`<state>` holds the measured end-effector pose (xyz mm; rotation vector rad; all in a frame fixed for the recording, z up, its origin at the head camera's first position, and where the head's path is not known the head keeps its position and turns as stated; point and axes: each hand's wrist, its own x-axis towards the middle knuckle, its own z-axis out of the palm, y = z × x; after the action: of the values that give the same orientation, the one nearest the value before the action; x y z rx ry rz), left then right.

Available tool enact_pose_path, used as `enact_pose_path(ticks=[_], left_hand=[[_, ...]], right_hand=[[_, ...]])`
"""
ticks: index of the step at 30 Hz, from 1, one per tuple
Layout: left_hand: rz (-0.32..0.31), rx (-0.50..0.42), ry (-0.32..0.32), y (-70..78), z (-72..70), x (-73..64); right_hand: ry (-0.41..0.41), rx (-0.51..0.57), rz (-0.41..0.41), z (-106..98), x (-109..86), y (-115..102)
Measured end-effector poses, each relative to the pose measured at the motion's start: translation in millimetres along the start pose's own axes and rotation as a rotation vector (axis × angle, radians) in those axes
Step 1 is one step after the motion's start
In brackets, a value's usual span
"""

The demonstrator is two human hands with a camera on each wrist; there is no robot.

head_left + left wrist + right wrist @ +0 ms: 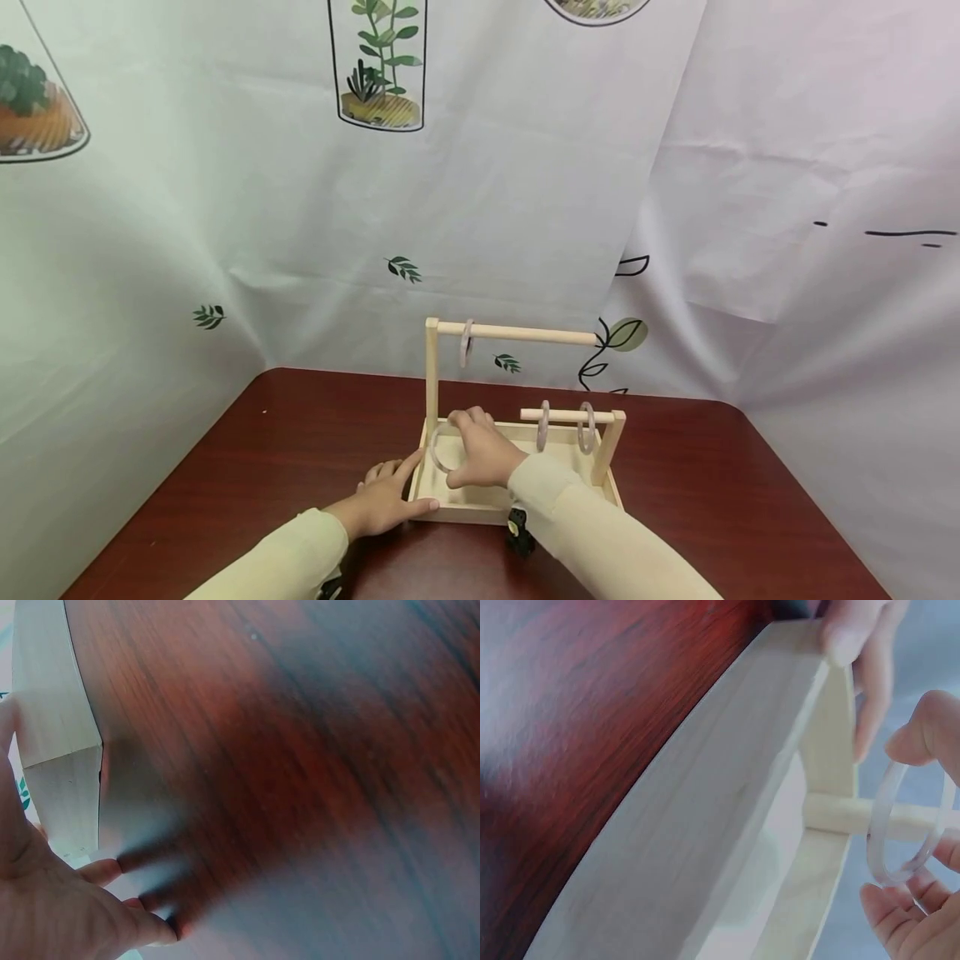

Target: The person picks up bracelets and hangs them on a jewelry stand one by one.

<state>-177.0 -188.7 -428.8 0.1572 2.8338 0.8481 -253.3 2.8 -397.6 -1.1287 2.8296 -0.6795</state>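
A pale wooden jewelry stand has a shallow tray (468, 515) with a post at each end. Its tall left post (432, 375) carries an upper bar (532, 334), where one bangle (466, 346) hangs near the post. On the lower right bar (566, 415) hang two more bangles, one nearer the free end (543, 429) and one nearer the short post (590, 437). Over the tray's left part, my right hand (483, 454) pinches a translucent pale bangle (878, 832) between thumb and fingers. My left hand (378, 498) rests spread at the tray's front left corner, thumb on the rim.
The stand sits on a dark red-brown wooden table (300, 450). Behind and beside it hangs a white cloth (517, 217) printed with plants. A black wrist camera (519, 532) is under the right wrist, by the tray's front.
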Motion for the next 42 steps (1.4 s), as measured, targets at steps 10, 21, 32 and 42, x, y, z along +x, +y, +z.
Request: enact_pose_path(ticks=[10,21,32,42], left_hand=[[-0.011,-0.008,-0.008,-3.7,2.5,2.0],[-0.007,-0.011,0.002,-5.1,5.2,2.5],[0.003,-0.008,0.005,-3.7,5.1,3.1],[0.003,0.003,0.011,1.2,1.0,1.6]], right_hand=[[0.050,0.146,-0.022,-15.3,-11.8,-13.9],[0.093,0.266,-0.030,-31.4,-24.0,-25.3],[0.133,0.382,0.004,-46.6,-33.9,-22.0],[0.199,0.429,-0.014,-62.6,-39.0,-18.3]])
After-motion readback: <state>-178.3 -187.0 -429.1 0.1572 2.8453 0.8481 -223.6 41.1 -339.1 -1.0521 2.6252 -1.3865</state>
